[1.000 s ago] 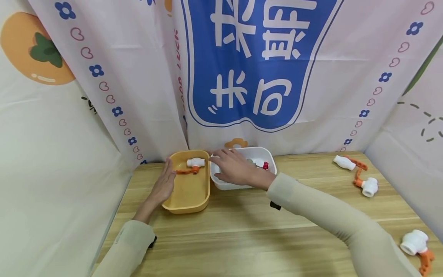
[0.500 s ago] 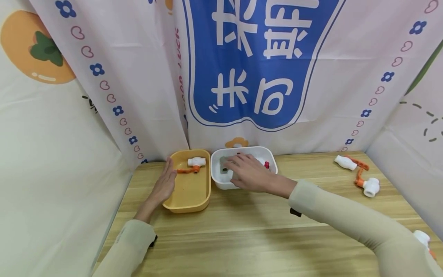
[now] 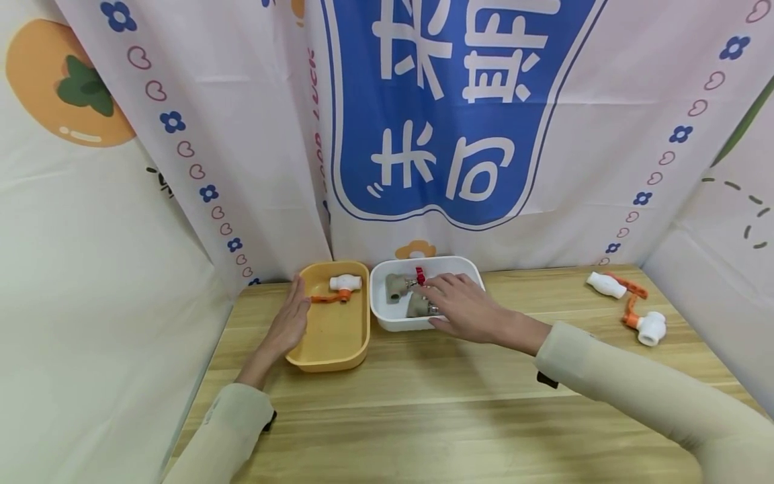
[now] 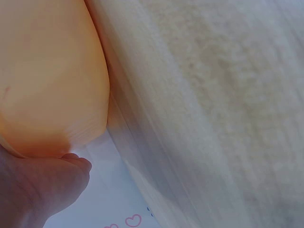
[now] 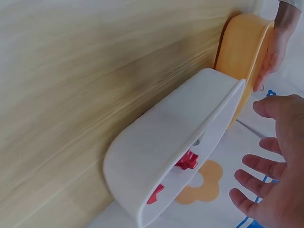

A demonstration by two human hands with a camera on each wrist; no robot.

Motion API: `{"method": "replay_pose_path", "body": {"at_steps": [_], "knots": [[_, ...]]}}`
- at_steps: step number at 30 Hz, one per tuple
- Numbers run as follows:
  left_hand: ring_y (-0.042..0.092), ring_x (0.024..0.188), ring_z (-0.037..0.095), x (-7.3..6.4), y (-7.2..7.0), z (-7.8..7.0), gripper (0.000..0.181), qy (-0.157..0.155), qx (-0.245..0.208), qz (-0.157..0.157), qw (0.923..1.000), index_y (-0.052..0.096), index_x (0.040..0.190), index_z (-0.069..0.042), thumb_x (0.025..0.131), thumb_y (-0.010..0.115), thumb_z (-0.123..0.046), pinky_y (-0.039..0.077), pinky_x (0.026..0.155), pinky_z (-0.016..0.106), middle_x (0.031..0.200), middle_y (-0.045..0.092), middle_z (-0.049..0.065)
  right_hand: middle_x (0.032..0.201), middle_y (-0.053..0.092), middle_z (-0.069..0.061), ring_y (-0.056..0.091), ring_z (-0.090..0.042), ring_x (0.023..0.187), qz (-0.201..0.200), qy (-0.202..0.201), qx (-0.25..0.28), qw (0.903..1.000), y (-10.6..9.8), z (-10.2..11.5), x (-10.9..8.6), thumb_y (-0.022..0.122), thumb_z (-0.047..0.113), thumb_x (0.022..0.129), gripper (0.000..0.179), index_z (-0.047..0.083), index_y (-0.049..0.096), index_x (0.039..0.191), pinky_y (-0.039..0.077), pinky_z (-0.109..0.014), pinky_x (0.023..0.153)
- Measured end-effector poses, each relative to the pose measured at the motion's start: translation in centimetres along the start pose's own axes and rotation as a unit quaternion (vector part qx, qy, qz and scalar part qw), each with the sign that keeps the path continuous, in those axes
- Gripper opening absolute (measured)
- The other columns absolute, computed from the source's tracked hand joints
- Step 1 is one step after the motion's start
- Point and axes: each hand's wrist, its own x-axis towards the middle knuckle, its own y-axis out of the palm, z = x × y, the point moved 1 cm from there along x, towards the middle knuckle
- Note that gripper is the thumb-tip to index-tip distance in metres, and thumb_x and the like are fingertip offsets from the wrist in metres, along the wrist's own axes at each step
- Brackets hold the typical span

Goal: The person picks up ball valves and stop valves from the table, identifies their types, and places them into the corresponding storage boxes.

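My left hand [image 3: 287, 326] rests with straight fingers against the left side of a yellow plastic basin [image 3: 329, 346]. Inside that basin lies a white ball valve [image 3: 346, 282] with an orange lever. Over the right part of a white basin [image 3: 387, 323] hovers my right hand [image 3: 462, 308], its fingers spread and nothing held in the right wrist view. Two grey-green pipe valves, one at the back [image 3: 396, 287] and one nearer the front [image 3: 417, 307], lie in the white basin. Red handles [image 5: 187, 160] show over its rim; my hand hides part of the inside.
On the right of the wooden table [image 3: 423, 417] lie two white valves with orange levers, one farther back [image 3: 607, 285] and one nearer [image 3: 651, 328]. A printed curtain [image 3: 272, 168] hangs behind the basins, which stand side by side.
My right hand has moved right across the white basin, uncovering the grey-green valves. The left hand stays on the yellow basin. A valve at the lower right has left the head view.
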Motion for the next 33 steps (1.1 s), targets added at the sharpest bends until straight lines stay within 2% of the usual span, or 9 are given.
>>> {"method": "replay_pose_path", "body": {"at_steps": [7, 13, 22, 29, 33], "knots": [[-0.009, 0.163, 0.037, 0.0, -0.1, -0.2, 0.065, 0.005, 0.009, 0.002, 0.9999, -0.010, 0.167, -0.002, 0.117, 0.011, -0.037, 0.000, 0.132, 0.056, 0.176, -0.015, 0.015, 0.143, 0.064, -0.012, 0.058, -0.037, 0.132, -0.010, 0.014, -0.007, 0.9998, 0.0, -1.1, -1.7, 0.079, 0.032, 0.096, 0.059, 0.010, 0.060, 0.147, 0.049, -0.060, 0.110], [-0.010, 0.163, 0.036, -0.1, -0.1, -0.2, 0.065, 0.007, 0.005, -0.001, 1.0000, -0.009, 0.167, -0.001, 0.117, 0.011, -0.038, 0.000, 0.132, 0.056, 0.176, -0.015, 0.015, 0.144, 0.063, -0.016, 0.057, -0.038, 0.134, -0.011, 0.021, -0.024, 0.9994, 0.0, -1.9, -2.9, 0.078, 0.037, 0.097, 0.064, 0.010, 0.055, 0.151, 0.049, -0.061, 0.111], [-0.008, 0.163, 0.037, -0.2, 0.0, -0.3, 0.063, 0.003, 0.004, -0.002, 1.0000, -0.008, 0.167, -0.002, 0.117, 0.013, -0.035, 0.001, 0.132, 0.055, 0.177, -0.015, 0.014, 0.159, 0.051, -0.022, 0.045, -0.047, 0.148, 0.009, 0.052, -0.033, 0.9981, -0.2, -3.3, -4.6, 0.078, 0.044, 0.096, 0.078, 0.007, 0.048, 0.158, 0.040, -0.067, 0.117], [-0.009, 0.163, 0.036, -0.1, -0.1, -0.2, 0.062, 0.003, 0.004, -0.001, 1.0000, -0.008, 0.167, -0.002, 0.117, 0.016, -0.031, 0.001, 0.132, 0.055, 0.177, -0.014, 0.015, 0.165, 0.041, -0.024, 0.039, -0.049, 0.151, 0.014, 0.072, -0.031, 0.9968, -0.2, -4.3, -5.7, 0.076, 0.048, 0.096, 0.084, 0.004, 0.042, 0.160, 0.038, -0.068, 0.118], [-0.010, 0.163, 0.035, -0.1, -0.1, -0.1, 0.062, 0.004, 0.001, 0.000, 1.0000, -0.008, 0.167, -0.002, 0.117, 0.017, -0.030, 0.001, 0.132, 0.056, 0.177, -0.015, 0.015, 0.166, 0.039, -0.025, 0.037, -0.050, 0.151, 0.017, 0.081, -0.029, 0.9962, -0.4, -4.8, -6.2, 0.076, 0.048, 0.096, 0.086, 0.004, 0.041, 0.161, 0.036, -0.069, 0.119]]}}
